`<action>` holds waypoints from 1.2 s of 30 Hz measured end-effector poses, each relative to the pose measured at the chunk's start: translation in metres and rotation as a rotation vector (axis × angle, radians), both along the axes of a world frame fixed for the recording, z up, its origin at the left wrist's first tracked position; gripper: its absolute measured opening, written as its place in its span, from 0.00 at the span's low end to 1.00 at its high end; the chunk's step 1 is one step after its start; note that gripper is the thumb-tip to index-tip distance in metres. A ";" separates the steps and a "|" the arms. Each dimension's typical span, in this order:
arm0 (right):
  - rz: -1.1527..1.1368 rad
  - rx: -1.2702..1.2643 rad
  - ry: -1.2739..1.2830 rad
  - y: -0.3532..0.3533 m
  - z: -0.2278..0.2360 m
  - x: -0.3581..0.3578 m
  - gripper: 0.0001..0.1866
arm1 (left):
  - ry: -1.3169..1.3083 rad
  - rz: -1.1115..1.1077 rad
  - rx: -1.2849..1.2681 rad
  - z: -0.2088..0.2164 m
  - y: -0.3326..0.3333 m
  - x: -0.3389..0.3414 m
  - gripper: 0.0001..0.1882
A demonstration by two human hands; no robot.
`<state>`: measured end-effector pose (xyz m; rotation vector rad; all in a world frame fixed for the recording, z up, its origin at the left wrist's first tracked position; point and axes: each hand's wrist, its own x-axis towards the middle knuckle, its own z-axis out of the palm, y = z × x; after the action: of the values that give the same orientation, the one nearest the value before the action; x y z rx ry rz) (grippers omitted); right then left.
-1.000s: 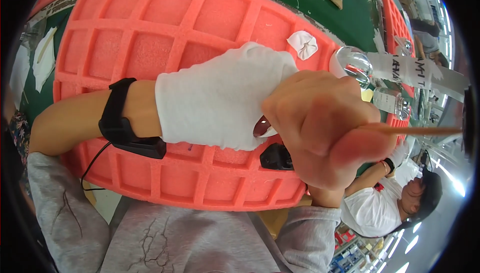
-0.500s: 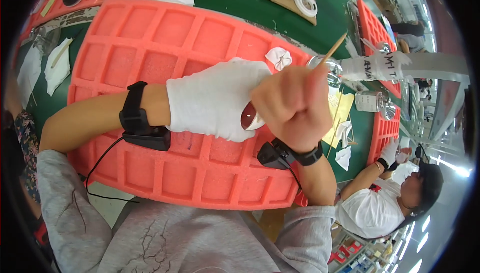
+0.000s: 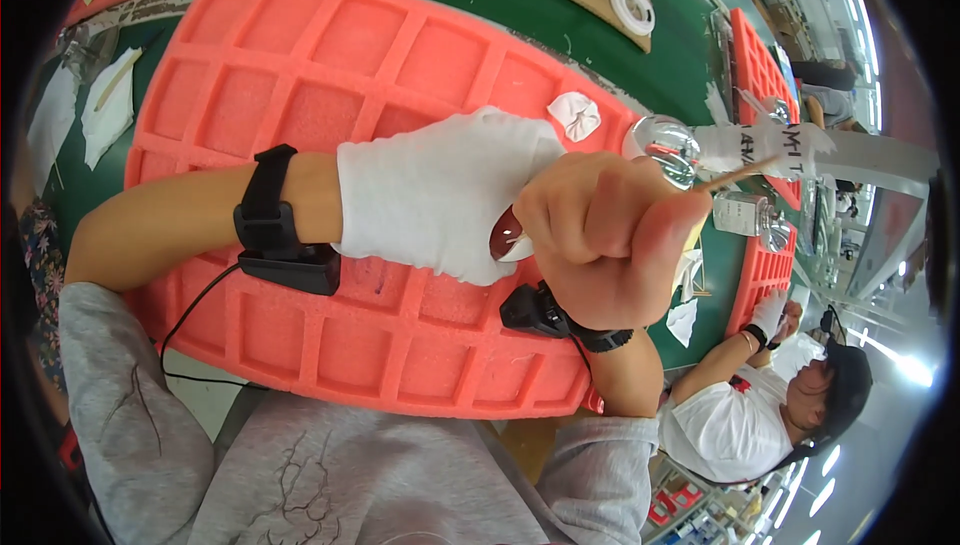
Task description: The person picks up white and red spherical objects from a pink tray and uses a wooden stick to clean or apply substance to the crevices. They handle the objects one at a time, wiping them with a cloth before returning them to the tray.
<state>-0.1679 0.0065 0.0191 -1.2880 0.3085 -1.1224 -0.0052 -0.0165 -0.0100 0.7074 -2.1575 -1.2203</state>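
My left hand (image 3: 440,195), in a white glove, is closed around a glossy, rounded piece (image 3: 507,235) with a dark red reflective face. Most of that piece is hidden by the glove and by my other hand. Close beside it on the right, my bare right hand (image 3: 605,235) pinches a thin wooden stick (image 3: 742,175) between thumb and fingers. The stick's free end points right and slightly up, blurred. Both hands are above a pink foam tray (image 3: 400,310) with square pockets. A crumpled white cloth (image 3: 575,116) lies on the tray's far right part.
A clear glass dome (image 3: 663,145) stands at the tray's right edge, near a clear bottle (image 3: 742,213). White rings (image 3: 632,10) lie on cardboard at the back. Folded white cloths (image 3: 108,110) lie left. A co-worker (image 3: 745,415) sits at the right.
My right hand has turned, and the stick has swung from pointing up to pointing right. My left hand keeps its hold on the glossy piece. The whole view has shifted slightly.
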 end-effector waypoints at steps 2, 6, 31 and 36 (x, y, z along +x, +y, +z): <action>-0.078 -0.138 0.224 0.002 0.006 0.001 0.32 | -0.105 -0.068 0.018 0.006 -0.003 -0.002 0.15; -0.026 -0.054 0.135 -0.002 -0.005 -0.005 0.31 | -0.056 -0.063 0.095 0.004 -0.003 -0.006 0.14; -0.001 -0.111 0.003 -0.010 0.000 -0.007 0.31 | 0.029 0.017 0.016 -0.008 -0.001 -0.003 0.11; 0.000 -0.179 0.066 -0.010 0.000 -0.005 0.31 | 0.072 0.024 0.020 -0.012 -0.001 -0.005 0.14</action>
<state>-0.1728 -0.0033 0.0195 -1.4850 0.2609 -1.1286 -0.0100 -0.0173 -0.0217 0.6855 -2.0752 -1.2372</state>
